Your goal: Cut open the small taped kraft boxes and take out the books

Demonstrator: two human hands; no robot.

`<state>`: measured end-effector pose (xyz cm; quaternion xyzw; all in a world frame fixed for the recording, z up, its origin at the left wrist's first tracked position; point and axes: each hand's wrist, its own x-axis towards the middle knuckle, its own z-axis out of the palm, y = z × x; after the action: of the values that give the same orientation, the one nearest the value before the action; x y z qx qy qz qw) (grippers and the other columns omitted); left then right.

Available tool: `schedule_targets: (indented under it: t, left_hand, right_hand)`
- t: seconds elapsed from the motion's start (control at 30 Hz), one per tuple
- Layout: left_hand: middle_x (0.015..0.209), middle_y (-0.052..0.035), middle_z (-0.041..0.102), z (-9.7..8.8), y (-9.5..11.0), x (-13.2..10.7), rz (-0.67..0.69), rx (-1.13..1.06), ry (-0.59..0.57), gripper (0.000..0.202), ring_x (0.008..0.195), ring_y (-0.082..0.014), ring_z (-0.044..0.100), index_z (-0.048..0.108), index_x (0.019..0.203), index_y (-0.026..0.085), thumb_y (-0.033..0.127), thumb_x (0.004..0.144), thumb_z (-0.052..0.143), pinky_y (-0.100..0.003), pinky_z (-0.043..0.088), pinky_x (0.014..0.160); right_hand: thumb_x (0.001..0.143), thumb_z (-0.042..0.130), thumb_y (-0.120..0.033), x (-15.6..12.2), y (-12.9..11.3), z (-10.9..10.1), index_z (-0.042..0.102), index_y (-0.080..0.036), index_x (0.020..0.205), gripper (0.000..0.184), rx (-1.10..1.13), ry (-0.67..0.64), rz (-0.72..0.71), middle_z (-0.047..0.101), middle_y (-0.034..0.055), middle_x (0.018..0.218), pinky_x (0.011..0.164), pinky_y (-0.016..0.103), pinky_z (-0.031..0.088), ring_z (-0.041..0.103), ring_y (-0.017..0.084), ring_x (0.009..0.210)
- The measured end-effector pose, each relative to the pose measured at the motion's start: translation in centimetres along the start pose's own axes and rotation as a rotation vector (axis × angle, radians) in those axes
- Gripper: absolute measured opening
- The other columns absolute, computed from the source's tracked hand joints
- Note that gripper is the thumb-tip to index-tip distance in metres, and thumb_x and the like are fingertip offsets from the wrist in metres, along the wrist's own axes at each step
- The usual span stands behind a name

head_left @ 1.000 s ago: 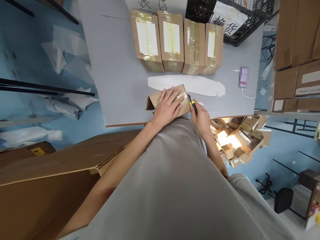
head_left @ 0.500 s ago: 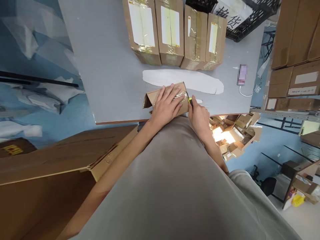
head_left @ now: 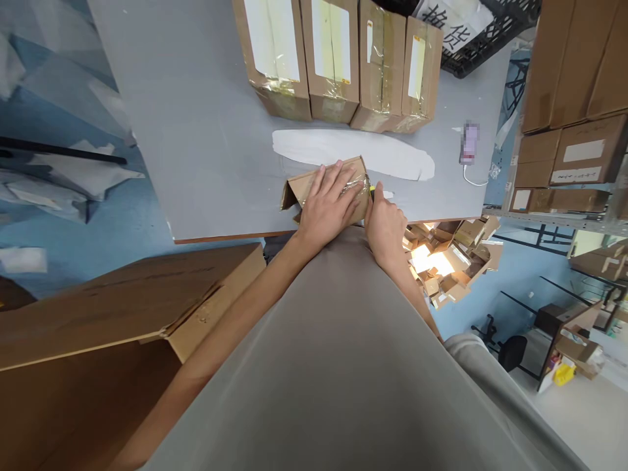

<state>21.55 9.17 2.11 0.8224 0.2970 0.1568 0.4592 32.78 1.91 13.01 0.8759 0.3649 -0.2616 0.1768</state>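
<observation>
Left grip (head_left: 326, 212): palm down, fingers outstretched, slightly parted. Right grip (head_left: 386, 227): fingers curled in tightly. Left forearm (head_left: 235, 306), right forearm (head_left: 415, 294): both bare, extended forward, angled inward.

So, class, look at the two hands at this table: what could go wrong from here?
The cutter in the right hand could slip towards the left hand, which is spread on the cardboard box close by.
The box lies near the front edge of the table, so a hard push might shift it.
</observation>
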Motion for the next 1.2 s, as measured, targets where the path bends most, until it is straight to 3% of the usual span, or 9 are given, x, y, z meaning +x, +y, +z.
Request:
schedule_targets:
  t: [0.27, 0.5, 0.9, 1.07, 1.2]
  left_hand:
    - [0.182, -0.0069, 0.056, 0.5, -0.5, -0.4, 0.065, 0.051, -0.009, 0.050, 0.179, -0.0344, 0.037, 0.073, 0.154, 0.031, 0.056, 0.121, 0.046, -0.068, 0.016, 0.150]
    - [0.181, -0.0066, 0.056, 0.7, -0.7, -0.5, 0.088, 0.121, 0.007, 0.044, 0.178, -0.0344, 0.039, 0.073, 0.155, 0.032, 0.048, 0.120, 0.051, -0.068, 0.018, 0.150]
    - [0.181, -0.0061, 0.056, 0.6, -1.0, -0.5, 0.096, 0.168, 0.000, 0.045, 0.178, -0.0352, 0.038, 0.071, 0.160, 0.033, 0.042, 0.118, 0.057, -0.068, 0.017, 0.150]
    - [0.181, -0.0059, 0.057, 0.6, -1.0, -0.6, 0.092, 0.172, -0.002, 0.045, 0.178, -0.0352, 0.038, 0.070, 0.159, 0.034, 0.042, 0.116, 0.060, -0.069, 0.018, 0.150]
    - [0.181, -0.0060, 0.057, 0.7, -1.1, -0.6, 0.092, 0.178, 0.000, 0.044, 0.178, -0.0348, 0.039, 0.071, 0.158, 0.034, 0.042, 0.116, 0.060, -0.069, 0.018, 0.150]
  right_hand:
    - [0.123, 0.037, -0.028, -2.5, 1.4, -0.5, 0.036, -0.015, 0.184, 0.062, -0.079, -0.102, 0.067, 0.083, 0.0265, 0.132, 0.103, 0.047, 0.063, 0.083, 0.038, 0.124]
    - [0.124, 0.035, -0.029, -3.7, 2.4, -0.4, 0.041, -0.018, 0.182, 0.059, -0.069, -0.116, 0.053, 0.086, 0.0233, 0.126, 0.101, 0.045, 0.063, 0.084, 0.036, 0.120]
    - [0.123, 0.040, -0.032, -1.3, 2.6, 0.5, 0.039, -0.022, 0.185, 0.063, 0.063, 0.014, -0.086, 0.078, 0.0225, 0.147, 0.104, 0.046, 0.063, 0.083, 0.036, 0.119]
    - [0.121, 0.034, -0.025, -1.6, 3.1, 0.6, 0.042, -0.021, 0.183, 0.063, 0.038, -0.033, -0.049, 0.084, 0.0213, 0.133, 0.102, 0.044, 0.063, 0.084, 0.035, 0.117]
    - [0.120, 0.039, -0.024, -2.4, 3.7, 0.2, 0.047, -0.020, 0.180, 0.060, -0.005, -0.092, -0.006, 0.086, 0.0221, 0.127, 0.102, 0.043, 0.063, 0.085, 0.035, 0.118]
